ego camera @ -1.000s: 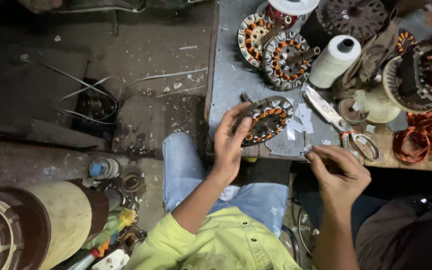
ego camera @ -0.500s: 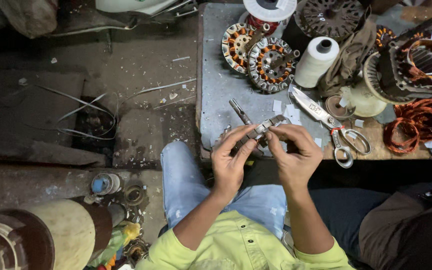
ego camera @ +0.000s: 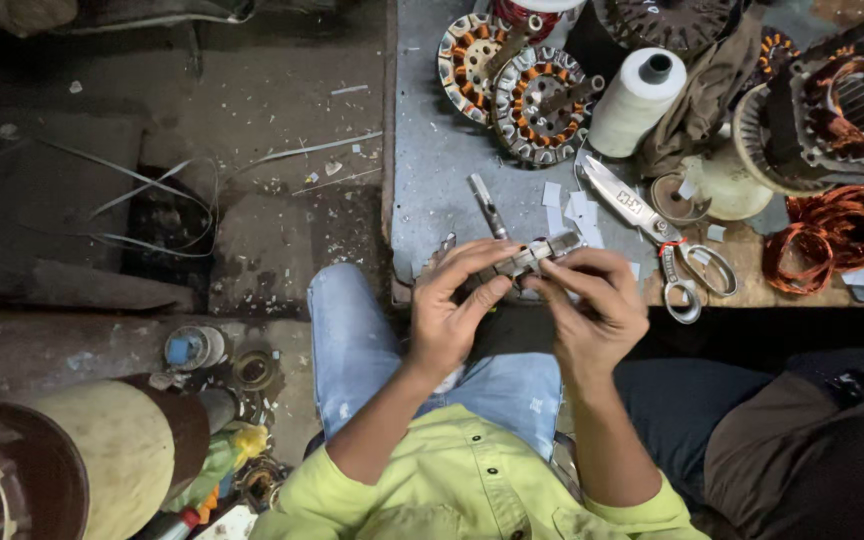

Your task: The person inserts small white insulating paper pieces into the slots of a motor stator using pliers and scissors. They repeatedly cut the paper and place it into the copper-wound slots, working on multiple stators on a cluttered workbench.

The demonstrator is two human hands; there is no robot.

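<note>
My left hand and my right hand meet at the front edge of the grey metal table. Between their fingertips they hold a round motor stator with copper windings, turned edge-on so only its metal rim shows. My left thumb and fingers pinch its left part. The fingers of my right hand curl over its right end. Both hands hover above my lap in blue jeans.
On the table lie large scissors, a small metal rod, white paper scraps, two more stators, a white thread spool, a big wound stator and copper coils. A person in dark clothes sits to the right.
The stator lay flat on the table under my left hand a second ago. It has been lifted toward me and turned on edge, and my right hand has come over to grip it.
</note>
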